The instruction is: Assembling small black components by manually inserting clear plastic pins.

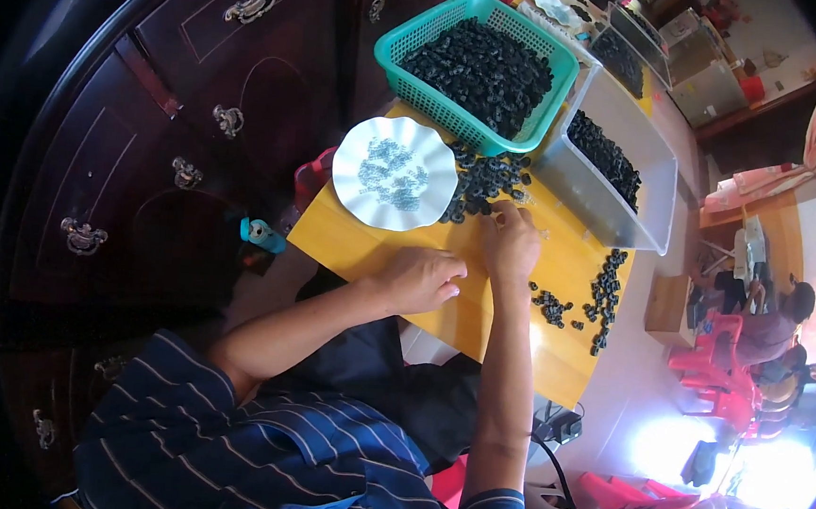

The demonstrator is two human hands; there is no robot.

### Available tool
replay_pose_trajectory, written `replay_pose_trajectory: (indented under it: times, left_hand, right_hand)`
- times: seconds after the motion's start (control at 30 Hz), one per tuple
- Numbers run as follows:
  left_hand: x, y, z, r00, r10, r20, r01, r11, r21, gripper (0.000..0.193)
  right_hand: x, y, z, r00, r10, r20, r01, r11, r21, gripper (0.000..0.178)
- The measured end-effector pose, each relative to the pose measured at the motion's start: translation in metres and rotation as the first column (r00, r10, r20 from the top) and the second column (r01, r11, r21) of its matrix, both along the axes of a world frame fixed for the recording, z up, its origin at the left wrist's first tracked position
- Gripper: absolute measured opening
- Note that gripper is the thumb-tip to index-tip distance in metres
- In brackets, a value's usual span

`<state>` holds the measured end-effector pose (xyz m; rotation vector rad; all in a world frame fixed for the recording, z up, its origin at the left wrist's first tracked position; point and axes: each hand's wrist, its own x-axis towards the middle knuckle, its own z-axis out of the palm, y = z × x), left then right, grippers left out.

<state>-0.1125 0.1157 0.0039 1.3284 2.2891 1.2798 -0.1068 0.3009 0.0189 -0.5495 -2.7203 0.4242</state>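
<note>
My left hand (420, 281) hovers over the yellow table (370, 252), just below the white plate, with its fingers curled together; whatever is between the fingertips is too small to see. My right hand (513, 243) is at the near edge of a loose pile of small black ring-shaped parts (487, 180), its fingers bent and pinched. What they grip, if anything, is hidden. On a wavy-edged white plate (350, 168) lie many tiny clear or silvery pieces (393, 173). Finished-looking rows and a small cluster of black parts (605, 301) lie right of my right forearm.
Behind the pile stands a green plastic basket (389, 75) heaped with black parts. To its right is a translucent bin (654, 191), partly filled with similar parts. Dark drawer cabinets (151, 142) line the left side. Other people (767, 332) sit on pink chairs at far right.
</note>
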Motion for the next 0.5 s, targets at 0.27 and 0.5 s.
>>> replay_pose_trajectory:
  times: [0.27, 0.5]
  left_hand:
    - [0.001, 0.000, 0.004, 1.000, -0.003, 0.003, 0.003, 1.000, -0.020, 0.018]
    - [0.000, 0.000, 0.001, 1.000, 0.001, -0.006, -0.001, 1.000, 0.021, 0.019]
  right_hand:
    - [-0.001, 0.003, 0.002, 0.998, -0.031, -0.047, 0.030, 0.999, -0.011, 0.021]
    - [-0.010, -0.005, 0.002, 0.999, -0.012, 0.040, 0.013, 0.999, -0.035, 0.025]
